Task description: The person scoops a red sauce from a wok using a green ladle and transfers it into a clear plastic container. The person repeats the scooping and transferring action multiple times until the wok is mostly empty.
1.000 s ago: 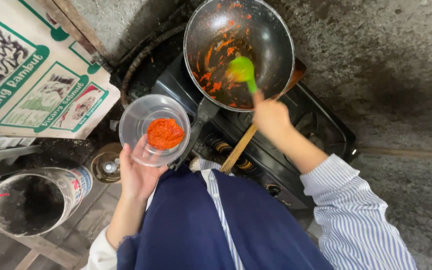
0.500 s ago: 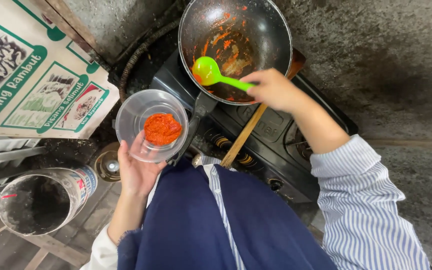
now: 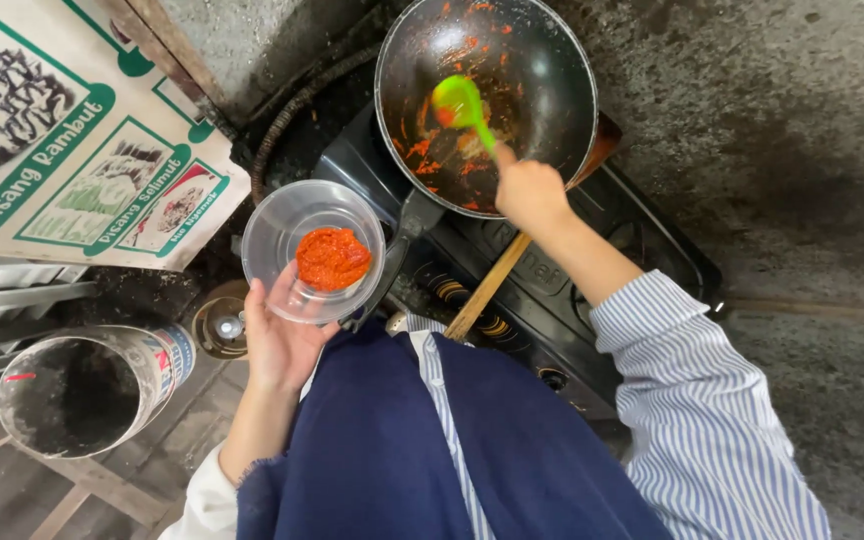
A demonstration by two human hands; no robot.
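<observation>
A black wok (image 3: 532, 60) smeared with red paste is seen far up on the stove (image 3: 552, 270). A clear bowl (image 3: 287, 225) of red paste (image 3: 332, 258) is held by the left hand (image 3: 282, 340), near left of the wok. A green spoon (image 3: 462, 105) is gripped inside the wok by the right hand (image 3: 530, 195).

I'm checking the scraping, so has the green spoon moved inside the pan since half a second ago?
Yes. The green spoon in the right hand has gone from the black pan's near-left rim, by its handle, up toward the pan's middle.
</observation>
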